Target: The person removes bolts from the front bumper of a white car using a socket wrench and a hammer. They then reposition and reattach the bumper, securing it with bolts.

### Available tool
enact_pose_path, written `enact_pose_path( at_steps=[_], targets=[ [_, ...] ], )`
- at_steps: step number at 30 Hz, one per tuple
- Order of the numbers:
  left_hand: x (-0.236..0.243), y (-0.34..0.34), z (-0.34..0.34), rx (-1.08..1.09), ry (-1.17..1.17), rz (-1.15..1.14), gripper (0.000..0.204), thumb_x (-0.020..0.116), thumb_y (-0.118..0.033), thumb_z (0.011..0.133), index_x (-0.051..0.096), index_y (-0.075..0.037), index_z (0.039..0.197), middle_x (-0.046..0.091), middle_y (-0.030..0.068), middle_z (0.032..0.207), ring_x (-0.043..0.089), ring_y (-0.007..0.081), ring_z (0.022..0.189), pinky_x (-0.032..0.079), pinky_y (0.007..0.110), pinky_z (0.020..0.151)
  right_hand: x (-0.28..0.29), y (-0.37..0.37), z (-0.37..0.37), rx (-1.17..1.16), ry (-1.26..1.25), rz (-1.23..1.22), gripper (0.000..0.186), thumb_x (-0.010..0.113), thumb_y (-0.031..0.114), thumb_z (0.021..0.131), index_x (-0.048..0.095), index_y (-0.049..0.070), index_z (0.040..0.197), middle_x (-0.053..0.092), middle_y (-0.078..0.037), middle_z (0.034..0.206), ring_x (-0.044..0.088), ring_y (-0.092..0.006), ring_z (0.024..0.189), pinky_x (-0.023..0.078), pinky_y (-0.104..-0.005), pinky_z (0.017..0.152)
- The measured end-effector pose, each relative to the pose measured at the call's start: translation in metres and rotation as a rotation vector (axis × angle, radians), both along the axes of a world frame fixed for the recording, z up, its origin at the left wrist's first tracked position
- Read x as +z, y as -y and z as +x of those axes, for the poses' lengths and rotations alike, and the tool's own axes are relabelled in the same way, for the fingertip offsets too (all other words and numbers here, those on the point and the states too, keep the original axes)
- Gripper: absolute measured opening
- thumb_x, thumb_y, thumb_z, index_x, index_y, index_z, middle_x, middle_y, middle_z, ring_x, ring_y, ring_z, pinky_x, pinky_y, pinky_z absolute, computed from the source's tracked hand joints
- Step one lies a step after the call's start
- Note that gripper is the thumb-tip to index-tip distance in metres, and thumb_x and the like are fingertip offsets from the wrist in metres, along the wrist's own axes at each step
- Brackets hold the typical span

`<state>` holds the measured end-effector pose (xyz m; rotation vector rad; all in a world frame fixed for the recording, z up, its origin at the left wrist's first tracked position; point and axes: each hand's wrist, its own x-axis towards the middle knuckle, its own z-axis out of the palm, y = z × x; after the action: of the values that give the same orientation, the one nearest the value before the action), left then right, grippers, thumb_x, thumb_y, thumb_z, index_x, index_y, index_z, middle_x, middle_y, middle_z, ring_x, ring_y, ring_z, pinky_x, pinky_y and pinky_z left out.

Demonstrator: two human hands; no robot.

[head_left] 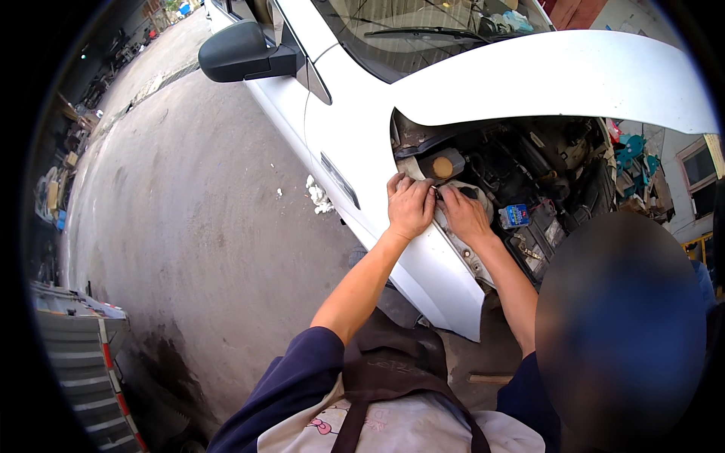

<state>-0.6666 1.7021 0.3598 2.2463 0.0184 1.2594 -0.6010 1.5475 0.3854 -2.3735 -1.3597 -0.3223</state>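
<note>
Both my hands meet at the inner top edge of a white car fender [423, 264], beside the engine bay [544, 162]. My left hand [411, 205] rests on the fender with its fingers curled and its thumb towards the right hand. Just inside the edge, my right hand [463, 211] is bent with its fingertips pressed together. A small dark piece shows between the fingertips, too covered to name. Right behind the hands sits a fluid reservoir [442, 167] with a tan cap. A small blue box [514, 217] lies in the bay to the right.
The raised white bonnet [559, 75] arches over the bay. A black side mirror [242, 51] juts out at the upper left. White scraps [319, 196] lie on the concrete floor [211, 211]. Another person [619, 332], blurred, is close on my right. A ribbed metal panel [75, 362] stands at lower left.
</note>
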Motion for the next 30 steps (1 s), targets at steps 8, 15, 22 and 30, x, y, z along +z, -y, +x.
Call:
enact_pose_path(
  at_steps=[8, 15, 22, 30],
  targets=[
    [-0.004, 0.0, 0.001, 0.015, 0.038, -0.052, 0.011, 0.062, -0.014, 0.088, 0.067, -0.008, 0.096, 0.065, 0.0071, 0.083, 0.061, 0.0275, 0.086, 0.039, 0.045, 0.102, 0.007, -0.006, 0.004, -0.105, -0.961, 0.249, 0.018, 0.063, 0.011, 0.099, 0.049, 0.006, 0.11, 0.062, -0.006, 0.077, 0.063, -0.0146, 0.061, 0.047, -0.0295, 0.051],
    [-0.003, -0.002, -0.001, 0.021, 0.01, -0.064, 0.013, 0.068, -0.02, 0.086, 0.068, -0.008, 0.092, 0.066, 0.0062, 0.081, 0.062, 0.0264, 0.084, 0.039, 0.044, 0.101, 0.007, -0.004, 0.017, 0.003, -1.286, 0.378, 0.011, 0.057, 0.012, 0.103, 0.051, 0.004, 0.109, 0.064, -0.009, 0.079, 0.059, -0.0141, 0.054, 0.045, -0.0257, 0.047],
    [-0.003, 0.003, 0.006, 0.046, 0.006, -0.044, 0.011, 0.07, -0.017, 0.081, 0.063, -0.008, 0.084, 0.064, 0.0083, 0.079, 0.061, 0.0294, 0.083, 0.039, 0.044, 0.1, 0.039, -0.007, 0.064, 0.053, -0.581, -0.078, 0.031, 0.074, 0.03, 0.088, 0.071, 0.005, 0.106, 0.071, -0.013, 0.099, 0.067, -0.0296, 0.095, 0.052, -0.0386, 0.085],
    [-0.001, 0.001, 0.003, 0.077, -0.053, 0.001, 0.01, 0.065, -0.016, 0.083, 0.07, -0.009, 0.088, 0.068, 0.007, 0.084, 0.062, 0.0275, 0.089, 0.037, 0.044, 0.103, 0.001, -0.027, -0.081, -0.472, -0.386, 0.094, 0.017, 0.052, 0.013, 0.096, 0.057, 0.0, 0.105, 0.067, -0.027, 0.104, 0.063, -0.0455, 0.102, 0.048, -0.0575, 0.084]
  ],
)
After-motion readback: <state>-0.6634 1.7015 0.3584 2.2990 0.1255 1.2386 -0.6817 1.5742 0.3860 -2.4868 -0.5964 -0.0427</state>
